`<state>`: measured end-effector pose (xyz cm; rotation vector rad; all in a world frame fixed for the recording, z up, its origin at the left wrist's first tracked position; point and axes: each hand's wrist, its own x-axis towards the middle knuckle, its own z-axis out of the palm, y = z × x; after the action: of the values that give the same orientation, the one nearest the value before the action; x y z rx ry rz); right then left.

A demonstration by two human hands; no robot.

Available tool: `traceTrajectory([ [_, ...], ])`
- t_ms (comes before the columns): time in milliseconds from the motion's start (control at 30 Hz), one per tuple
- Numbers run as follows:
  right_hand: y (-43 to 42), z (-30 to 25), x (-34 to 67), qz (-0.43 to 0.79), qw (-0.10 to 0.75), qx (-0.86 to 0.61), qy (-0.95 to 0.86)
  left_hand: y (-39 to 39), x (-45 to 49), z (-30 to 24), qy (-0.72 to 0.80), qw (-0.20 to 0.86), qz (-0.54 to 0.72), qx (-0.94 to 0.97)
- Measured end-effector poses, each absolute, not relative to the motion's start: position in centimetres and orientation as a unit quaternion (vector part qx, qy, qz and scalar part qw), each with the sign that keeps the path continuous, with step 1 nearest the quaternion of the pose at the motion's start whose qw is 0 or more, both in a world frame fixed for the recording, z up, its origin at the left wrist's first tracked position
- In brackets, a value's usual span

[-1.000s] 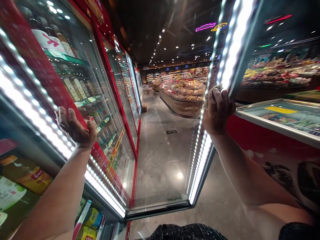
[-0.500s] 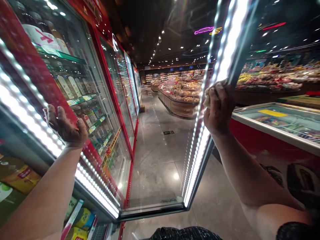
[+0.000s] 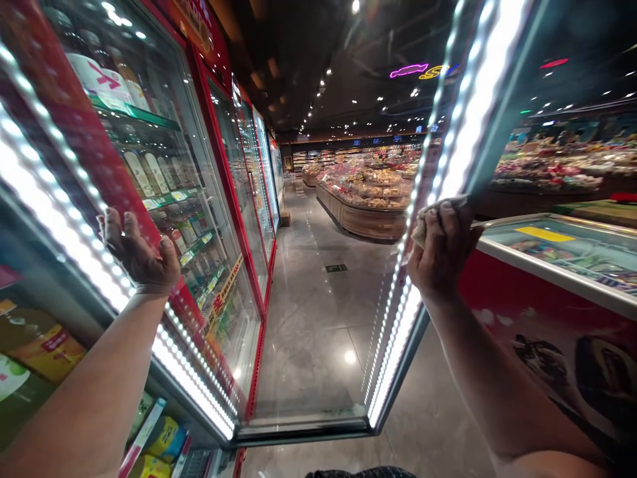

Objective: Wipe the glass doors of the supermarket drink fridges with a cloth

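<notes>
A glass cooler door [image 3: 303, 435] stands swung out in front of me, with bright LED strips down both sides. My right hand [image 3: 442, 249] is closed around a pale cloth [image 3: 422, 229] and presses it on the lit strip [image 3: 460, 143] along the door's right edge. On the left side, my left hand [image 3: 142, 255] has its fingers spread and touches the door beside the other LED strip [image 3: 60, 219]. Nothing is in that hand. Part of the cloth is hidden behind my right fingers.
Red-framed drink coolers [image 3: 233, 226] line the left, bottles on their shelves. Large bottles [image 3: 42, 342] stand inside the cooler at lower left. A chest freezer [image 3: 527, 279] is close on the right. Beyond the glass, a wooden display stand [image 3: 365, 212] rises from the grey floor [image 3: 308, 345].
My right hand has slid down along the door's right LED strip with the cloth. The left hand keeps its place on the door. The view has shifted slightly.
</notes>
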<state>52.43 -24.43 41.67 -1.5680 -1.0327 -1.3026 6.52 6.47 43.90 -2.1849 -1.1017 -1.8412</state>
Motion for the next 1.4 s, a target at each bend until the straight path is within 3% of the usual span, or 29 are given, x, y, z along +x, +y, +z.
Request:
traceTrajectory([
  [200, -23.1, 46.7, 51.0, -0.509, 0.423, -0.620, -0.423, 6.2, 6.5, 44.1, -0.339, 0.080, -0.603, -0.718],
  [367, -21.6, 41.6, 48.6, -0.526, 0.438, -0.565, -0.460, 6.0, 6.6, 44.3, -0.316, 0.200, -0.614, -0.695],
  [467, -21.3, 39.3, 48.2, -0.532, 0.420, -0.549, -0.489, 5.8, 6.7, 44.4, -0.315, 0.214, -0.614, -0.692],
  [600, -21.5, 42.7, 49.6, -0.532, 0.432, -0.540, -0.488, 5.9, 6.5, 44.4, -0.313, 0.220, -0.610, -0.694],
  [767, -21.3, 47.7, 50.0, -0.511, 0.461, -0.558, -0.464, 6.0, 6.3, 44.3, -0.324, 0.190, -0.608, -0.699],
  [1033, -20.3, 42.2, 46.7, -0.497, 0.413, -0.555, -0.523, 6.9, 5.9, 43.3, -0.339, 0.111, -0.630, -0.689],
  [1267, -18.6, 45.9, 45.8, -0.493, 0.522, -0.556, -0.418, 7.3, 5.7, 42.9, -0.359, 0.059, -0.610, -0.704],
  [1400, -17.4, 44.3, 42.2, -0.494, 0.489, -0.540, -0.475, 6.6, 6.0, 43.3, -0.350, 0.011, -0.597, -0.721],
])
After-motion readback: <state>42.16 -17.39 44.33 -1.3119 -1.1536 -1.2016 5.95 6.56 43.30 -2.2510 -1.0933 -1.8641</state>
